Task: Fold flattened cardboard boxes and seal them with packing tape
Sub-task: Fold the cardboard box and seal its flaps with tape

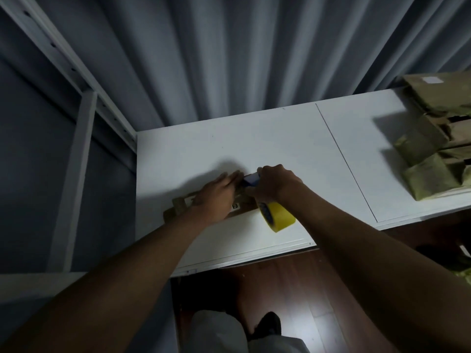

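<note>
Head view, the only one I have. Low light, so fine detail is soft.

Step in hand, as I read it: taping a seam on a small cardboard box [204,207] that lies near the front left of the white table [280,138]. It looks low and mostly flat under my hands; I can't tell whether it is fully folded up or which flaps are closed.

Left hand [216,192]: fingers straight, lying flat on top of the box, pressing it down. Not gripping anything.

Right hand [272,184]: fingers curled around something blue and white [251,179] at the far edge of the box, just beside my left fingertips. Could be a cutter or the tape end holder; too blurred to call. The yellow packing tape roll [277,216] sits just under my right wrist, at the box's right end, touching or very near it.

Next move, my guess: pull the tape along the seam with the right hand while the left keeps the flaps held down, then cut and smooth it. Needs steady downward pressure so the box doesn't slide on the slick tabletop.

Containers: a stack of more cardboard boxes [433,159] at the right end of the table, well apart. Contents not visible.
</note>
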